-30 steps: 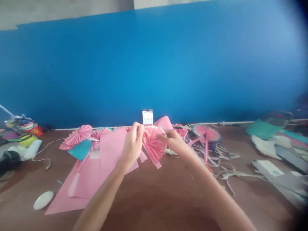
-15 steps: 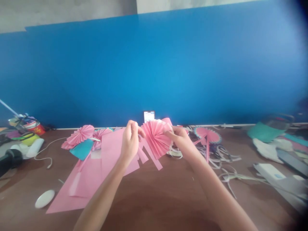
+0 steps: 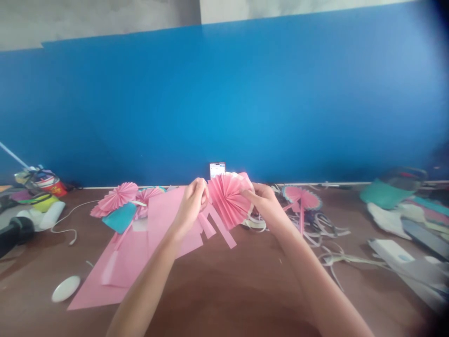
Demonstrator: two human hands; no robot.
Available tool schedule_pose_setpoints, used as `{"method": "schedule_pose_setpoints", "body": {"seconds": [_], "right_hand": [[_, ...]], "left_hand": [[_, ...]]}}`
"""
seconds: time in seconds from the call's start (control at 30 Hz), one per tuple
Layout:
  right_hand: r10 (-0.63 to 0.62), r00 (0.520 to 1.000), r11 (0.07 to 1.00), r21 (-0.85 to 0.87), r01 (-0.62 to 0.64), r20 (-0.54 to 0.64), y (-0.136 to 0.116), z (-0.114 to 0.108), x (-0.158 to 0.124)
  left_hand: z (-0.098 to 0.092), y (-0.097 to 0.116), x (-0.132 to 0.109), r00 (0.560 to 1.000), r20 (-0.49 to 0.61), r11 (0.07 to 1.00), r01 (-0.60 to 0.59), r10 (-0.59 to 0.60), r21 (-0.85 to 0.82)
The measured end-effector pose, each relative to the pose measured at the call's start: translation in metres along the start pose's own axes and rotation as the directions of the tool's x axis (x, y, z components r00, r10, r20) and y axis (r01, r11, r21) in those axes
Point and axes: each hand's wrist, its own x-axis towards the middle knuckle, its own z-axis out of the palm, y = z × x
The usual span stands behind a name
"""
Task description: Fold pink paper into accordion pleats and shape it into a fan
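A round pink pleated paper fan is held up over the brown table. My right hand pinches its right edge between thumb and fingers. Just left of the fan is my left hand, its fingers closed together; whatever they hold is too small to make out. Flat pink paper sheets lie under and left of my left hand. Cut pink strips show below the fan.
Pleated fans and a teal paper piece lie at the left. A phone leans on the blue partition. A white disc is front left; another fan and paper strips lie right.
My left hand has turned slightly, its fingers drawn closer together by the fan's left edge. The fan has tilted a little and its lower edge is slightly higher. My right hand keeps its pinch.
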Motion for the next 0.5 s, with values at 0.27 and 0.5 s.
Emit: {"method": "schedule_pose_setpoints", "body": {"seconds": [0.27,0.5], "right_hand": [[-0.056,0.998,0.998,0.016,0.057,-0.024,0.003,-0.006,0.002],[-0.052,0.999,0.999,0.013,0.052,-0.018,0.001,-0.004,0.001]], "left_hand": [[-0.009,-0.001,0.004,1.0,-0.012,0.983,-0.019,0.022,0.184],[-0.001,-0.007,-0.001,0.997,0.059,0.997,0.055,-0.052,-0.051]]}}
